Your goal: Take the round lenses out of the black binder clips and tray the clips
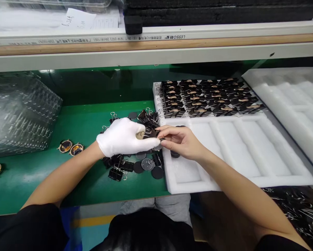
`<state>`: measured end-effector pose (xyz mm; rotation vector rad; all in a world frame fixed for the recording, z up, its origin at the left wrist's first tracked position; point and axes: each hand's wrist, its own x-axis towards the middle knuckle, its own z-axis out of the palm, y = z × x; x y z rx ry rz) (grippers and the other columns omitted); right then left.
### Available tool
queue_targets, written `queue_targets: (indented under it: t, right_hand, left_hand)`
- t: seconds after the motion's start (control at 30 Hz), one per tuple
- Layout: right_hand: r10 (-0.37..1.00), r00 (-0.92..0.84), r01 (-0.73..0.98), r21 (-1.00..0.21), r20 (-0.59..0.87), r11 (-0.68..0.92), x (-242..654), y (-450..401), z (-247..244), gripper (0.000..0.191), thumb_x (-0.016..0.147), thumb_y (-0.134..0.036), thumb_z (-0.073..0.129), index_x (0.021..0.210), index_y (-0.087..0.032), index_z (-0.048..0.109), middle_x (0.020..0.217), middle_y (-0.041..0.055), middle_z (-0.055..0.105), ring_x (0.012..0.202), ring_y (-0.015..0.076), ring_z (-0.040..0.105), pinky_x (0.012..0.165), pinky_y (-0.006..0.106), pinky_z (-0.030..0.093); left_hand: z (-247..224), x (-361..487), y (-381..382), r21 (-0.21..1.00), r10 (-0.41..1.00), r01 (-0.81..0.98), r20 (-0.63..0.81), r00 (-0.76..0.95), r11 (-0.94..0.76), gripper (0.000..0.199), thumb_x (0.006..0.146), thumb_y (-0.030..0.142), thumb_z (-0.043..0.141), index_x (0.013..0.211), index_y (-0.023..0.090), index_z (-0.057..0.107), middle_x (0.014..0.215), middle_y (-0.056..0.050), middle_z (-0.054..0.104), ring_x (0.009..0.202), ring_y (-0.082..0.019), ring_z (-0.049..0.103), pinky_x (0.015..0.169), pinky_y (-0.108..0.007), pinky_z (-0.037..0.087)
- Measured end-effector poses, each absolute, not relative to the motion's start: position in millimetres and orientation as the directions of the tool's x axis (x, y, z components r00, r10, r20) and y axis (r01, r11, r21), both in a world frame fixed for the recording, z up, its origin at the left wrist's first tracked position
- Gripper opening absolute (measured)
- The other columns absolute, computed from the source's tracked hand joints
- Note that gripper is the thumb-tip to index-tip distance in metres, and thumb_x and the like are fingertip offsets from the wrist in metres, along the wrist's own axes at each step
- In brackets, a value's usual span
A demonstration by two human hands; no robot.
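Note:
My left hand [123,137], in a white glove, is closed on a black binder clip [153,133] with wire handles. The bare right hand [181,141] meets it at the clip's right end, thumb and fingers pinched around a small dark piece that is mostly hidden. Under and around the glove lies a loose heap of binder clips [116,173] and round black discs [157,172]. One disc [147,164] looks clearer and shinier than the others. More dark discs [175,154] show beneath the right hand, on the white foam tray [231,150].
Rows of clipped gold-edged pieces [198,97] fill the tray's far part. Loose round gold-rimmed pieces [76,149] lie on the green table [85,184]. Stacked clear plastic trays [22,115] stand left, another foam tray [297,104] right. A shelf edge [151,57] crosses above.

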<state>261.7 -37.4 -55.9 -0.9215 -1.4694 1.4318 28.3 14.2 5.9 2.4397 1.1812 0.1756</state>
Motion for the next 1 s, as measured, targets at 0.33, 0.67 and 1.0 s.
queue_targets:
  t: [0.33, 0.67, 1.0]
  right_hand:
    - [0.981, -0.195, -0.117, -0.993, 0.021, -0.002, 269, -30, -43, 0.024, 0.094, -0.046, 0.077, 0.104, -0.025, 0.069, 0.108, 0.0038, 0.075, 0.091, 0.0186, 0.075, 0.076, 0.033, 0.064]
    - [0.989, -0.146, 0.029, -0.999, -0.019, -0.015, 271, -26, -42, 0.036, 0.090, -0.051, 0.077, 0.111, -0.023, 0.071, 0.094, 0.0028, 0.074, 0.067, 0.0133, 0.066, 0.062, 0.029, 0.052]
    - [0.957, -0.234, 0.092, -0.984, -0.170, -0.152, 269, -27, -40, 0.044, 0.091, -0.057, 0.072, 0.122, -0.025, 0.069, 0.100, 0.0051, 0.071, 0.071, 0.0157, 0.062, 0.070, 0.035, 0.055]
  left_hand:
    - [1, 26, 28, 0.575, 0.803, 0.691, -0.096, 0.589, -0.438, 0.046, 0.090, 0.056, 0.048, 0.061, 0.021, 0.040, 0.051, 0.005, 0.039, 0.051, -0.009, 0.035, 0.052, -0.026, 0.027]
    - [22, -28, 81, 0.427, 0.911, 0.863, -0.177, 0.373, -0.271, 0.056, 0.091, 0.068, 0.046, 0.070, 0.020, 0.064, 0.056, -0.001, 0.063, 0.054, -0.016, 0.061, 0.060, -0.029, 0.045]
    - [-10, -137, 122, 0.165, 0.767, 0.976, -0.642, -0.001, 0.139, 0.081, 0.080, 0.090, 0.036, 0.075, 0.020, 0.077, 0.059, -0.012, 0.069, 0.053, -0.024, 0.062, 0.056, -0.033, 0.046]
